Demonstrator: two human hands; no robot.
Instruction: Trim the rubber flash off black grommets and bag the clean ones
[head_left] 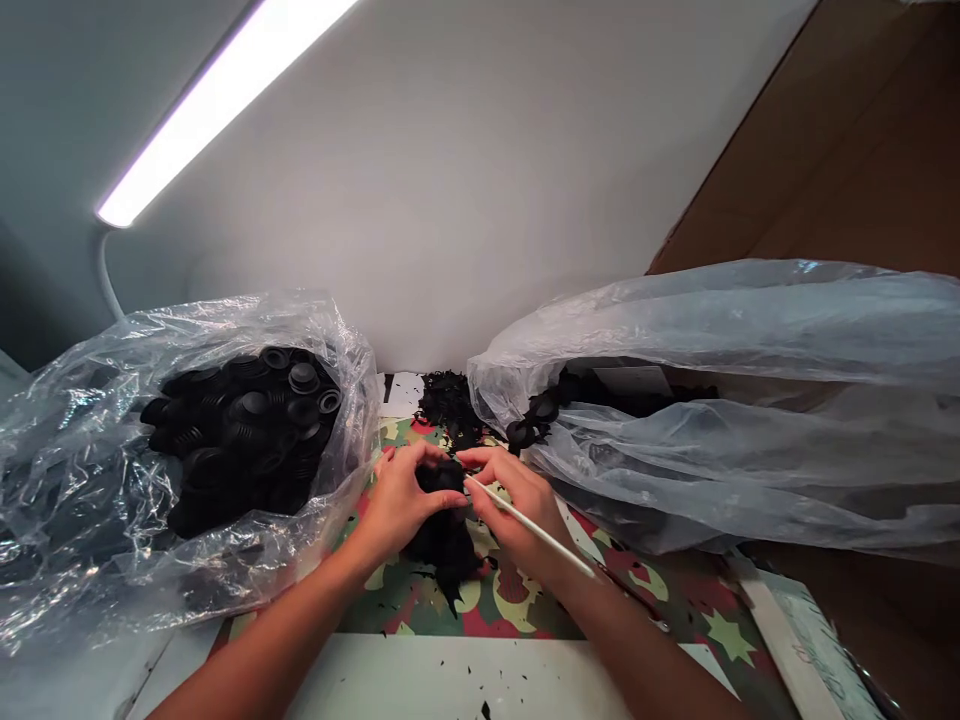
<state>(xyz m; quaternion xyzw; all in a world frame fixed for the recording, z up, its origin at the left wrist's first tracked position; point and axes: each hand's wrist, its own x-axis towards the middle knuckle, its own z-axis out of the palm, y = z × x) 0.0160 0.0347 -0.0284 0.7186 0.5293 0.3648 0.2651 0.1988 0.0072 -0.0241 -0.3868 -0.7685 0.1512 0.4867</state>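
My left hand [401, 495] is closed around a black rubber part [442, 478] held over the patterned mat. My right hand [517, 500] pinches the same part from the right and also holds a thin white stick [536, 530] that slants down to the right. More black rubber, with ragged trimmings, hangs below the hands [446, 560]. Both hands meet at the middle of the table.
A clear plastic bag [90, 480] on the left holds several round black rubber caps [247, 430]. A larger clear bag [735, 420] on the right holds more black parts. Black scraps [450, 400] lie at the back by the white wall. A lamp tube [217, 100] glows upper left.
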